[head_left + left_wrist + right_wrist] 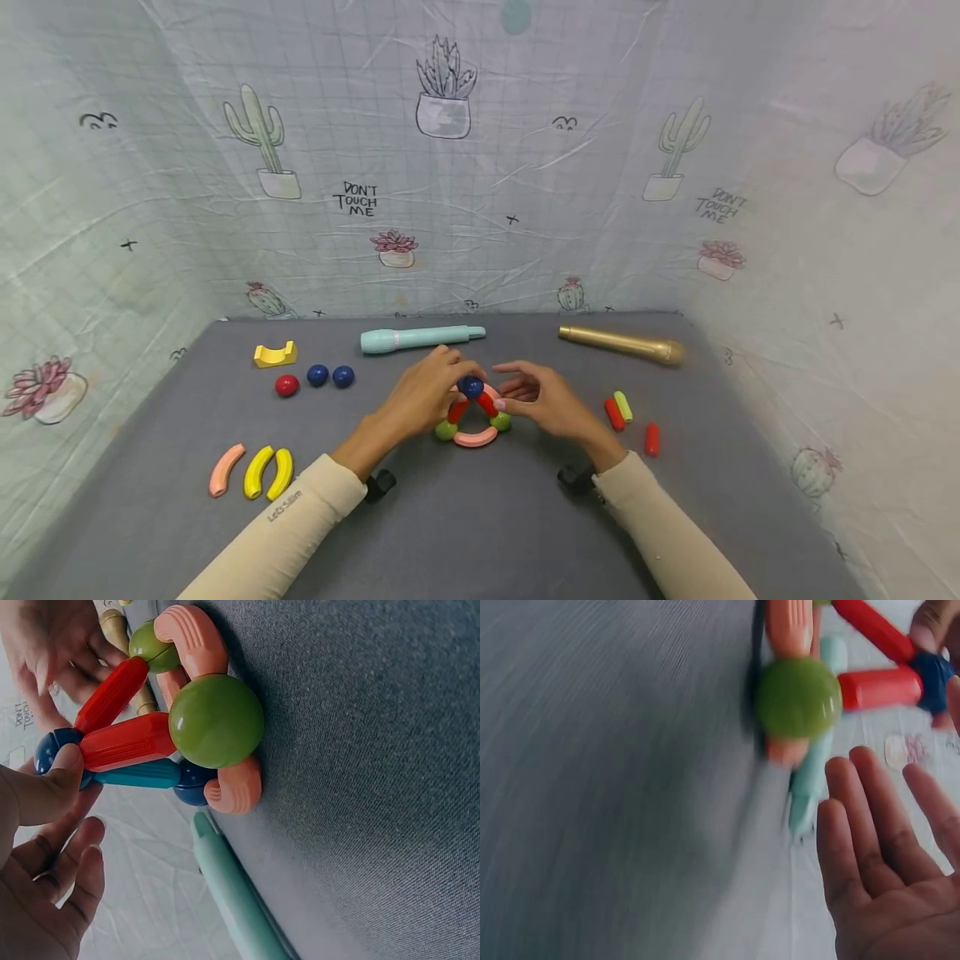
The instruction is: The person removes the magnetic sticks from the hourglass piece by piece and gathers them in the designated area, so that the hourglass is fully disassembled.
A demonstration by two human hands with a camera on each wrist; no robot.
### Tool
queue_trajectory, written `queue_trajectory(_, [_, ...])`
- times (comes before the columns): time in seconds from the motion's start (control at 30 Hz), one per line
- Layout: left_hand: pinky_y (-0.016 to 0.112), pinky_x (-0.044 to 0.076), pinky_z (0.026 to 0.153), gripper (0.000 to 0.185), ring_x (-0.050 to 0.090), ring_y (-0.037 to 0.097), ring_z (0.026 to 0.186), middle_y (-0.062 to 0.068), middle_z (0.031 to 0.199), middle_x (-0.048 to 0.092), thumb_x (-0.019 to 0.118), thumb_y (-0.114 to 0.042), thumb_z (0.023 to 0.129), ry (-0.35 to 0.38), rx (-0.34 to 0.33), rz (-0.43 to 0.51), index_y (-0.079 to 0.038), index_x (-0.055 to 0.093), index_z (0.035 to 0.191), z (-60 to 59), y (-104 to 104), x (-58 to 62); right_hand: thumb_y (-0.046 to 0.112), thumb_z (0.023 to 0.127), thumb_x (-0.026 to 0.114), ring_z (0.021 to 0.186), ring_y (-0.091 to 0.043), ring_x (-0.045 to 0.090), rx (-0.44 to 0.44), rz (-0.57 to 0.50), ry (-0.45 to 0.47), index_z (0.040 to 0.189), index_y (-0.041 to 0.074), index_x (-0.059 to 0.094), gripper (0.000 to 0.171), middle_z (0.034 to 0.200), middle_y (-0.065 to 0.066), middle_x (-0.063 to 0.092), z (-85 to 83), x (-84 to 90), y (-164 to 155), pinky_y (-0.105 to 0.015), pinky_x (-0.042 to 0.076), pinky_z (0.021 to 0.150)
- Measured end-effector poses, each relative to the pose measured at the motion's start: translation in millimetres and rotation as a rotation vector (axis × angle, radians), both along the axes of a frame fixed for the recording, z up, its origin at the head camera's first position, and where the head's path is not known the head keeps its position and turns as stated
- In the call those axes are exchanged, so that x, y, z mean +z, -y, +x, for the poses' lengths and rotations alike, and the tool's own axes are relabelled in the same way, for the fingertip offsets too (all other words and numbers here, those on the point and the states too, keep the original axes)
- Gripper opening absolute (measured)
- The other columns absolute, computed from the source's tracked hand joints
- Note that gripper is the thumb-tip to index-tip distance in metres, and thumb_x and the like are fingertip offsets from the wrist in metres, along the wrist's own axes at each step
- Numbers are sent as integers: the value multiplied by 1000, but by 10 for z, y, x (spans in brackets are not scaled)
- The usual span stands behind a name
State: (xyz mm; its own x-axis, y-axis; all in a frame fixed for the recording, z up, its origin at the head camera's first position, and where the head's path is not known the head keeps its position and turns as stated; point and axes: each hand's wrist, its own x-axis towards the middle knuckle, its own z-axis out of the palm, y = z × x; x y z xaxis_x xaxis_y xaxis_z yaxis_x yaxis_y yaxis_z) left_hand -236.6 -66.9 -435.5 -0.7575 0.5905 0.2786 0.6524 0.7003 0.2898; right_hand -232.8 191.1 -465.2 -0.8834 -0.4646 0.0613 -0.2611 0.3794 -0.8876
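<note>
A small pyramid of balls and rods stands on the grey table. Its top is a blue ball [470, 387], pinched between the thumb and fingers of my left hand [426, 393]. From that ball, red rods [127, 742] slope down to green balls [216, 720], and a teal rod [139, 774] runs to another blue ball [192, 784] at the back. Curved pink pieces [476, 438] join the lower balls. My right hand [549, 402] is at the pyramid's right side, fingers extended and apart; whether a fingertip touches it I cannot tell.
Behind lie a teal microphone-shaped piece [420, 337] and a gold one [622, 344]. Leftward are a yellow block [275, 355], a red ball [287, 385], loose blue balls [318, 375] and curved yellow pieces [258, 472]. Red rods [652, 439] and a yellow-green rod [623, 407] lie rightward.
</note>
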Motion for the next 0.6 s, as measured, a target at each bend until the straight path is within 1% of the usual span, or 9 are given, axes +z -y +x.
queue_trajectory(0.13, [33, 53, 76, 42, 54, 17, 95, -1, 112, 69, 84, -3, 90, -17, -14, 1, -27, 74, 124, 13, -11, -12, 15, 99, 77, 113, -29, 75, 95, -106, 84, 149, 9, 57, 54, 129, -19, 74, -93, -95, 220, -39, 63, 93])
queue_trajectory(0.27, [34, 54, 77, 42, 56, 18, 97, 0, 113, 69, 84, -4, 90, -39, -27, -4, -23, 74, 126, 16, -33, -24, 8, 101, 72, 120, -24, 74, 164, -189, 147, 150, 5, 55, 52, 135, -21, 72, -135, -161, 334, -35, 62, 94])
queue_trajectory(0.37, [33, 52, 75, 42, 55, 17, 96, -1, 111, 69, 84, -4, 90, -53, -28, -6, -23, 74, 126, 15, -34, -33, 5, 101, 72, 122, -19, 73, 165, -234, 184, 151, 4, 55, 53, 137, -20, 71, -137, -185, 384, -31, 61, 95])
queue_trajectory(0.5, [32, 51, 74, 43, 54, 17, 94, -1, 111, 69, 84, -2, 89, -58, -31, 5, -25, 73, 124, 13, -33, -46, 1, 99, 73, 113, -15, 75, 125, -260, 205, 148, 3, 58, 52, 130, -21, 74, -136, -209, 404, -27, 62, 88])
queue_trajectory(0.6, [33, 54, 75, 43, 55, 17, 95, -1, 112, 70, 84, -1, 89, -73, -36, 17, -25, 74, 123, 12, -42, -62, 0, 98, 74, 110, -12, 75, 107, -276, 218, 147, 2, 60, 52, 127, -22, 75, -136, -226, 404, -26, 61, 86])
